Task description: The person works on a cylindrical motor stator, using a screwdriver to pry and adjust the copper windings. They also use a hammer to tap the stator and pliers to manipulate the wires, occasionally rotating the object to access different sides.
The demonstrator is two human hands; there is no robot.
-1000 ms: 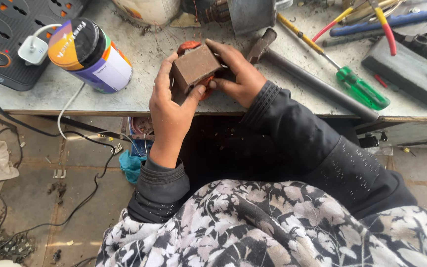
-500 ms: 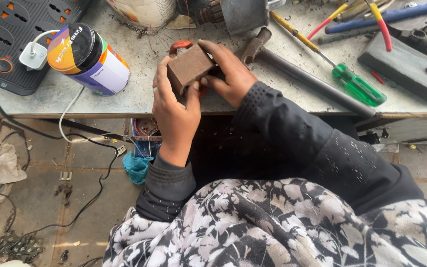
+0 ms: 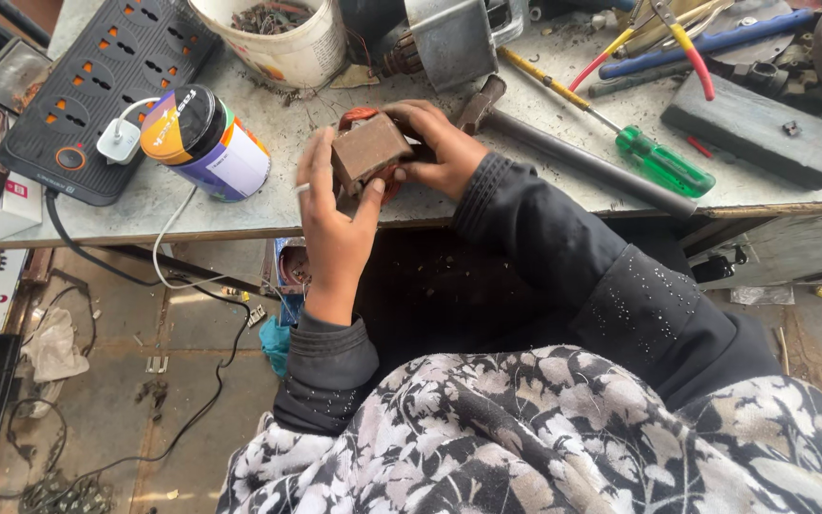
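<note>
A small brown block-shaped part (image 3: 369,149) with reddish winding showing at its top edge is held over the front edge of a grey workbench (image 3: 487,181). My left hand (image 3: 333,228) grips it from below and the left side, fingers curled up around it. My right hand (image 3: 444,148) holds its right side, fingers over the top. Both dark sleeves reach up from my lap, which is covered with a black and white flowered cloth.
A can with an orange and purple label (image 3: 206,143) lies left of the hands, next to a black power strip (image 3: 107,86) with a white plug. A white tub (image 3: 283,38), a hammer (image 3: 563,152), a green-handled screwdriver (image 3: 663,164) and a grey block (image 3: 763,128) lie on the bench.
Both hands have kept hold of the brown part, turning it slightly. The view has shifted a little, so the bench sits lower in frame.
</note>
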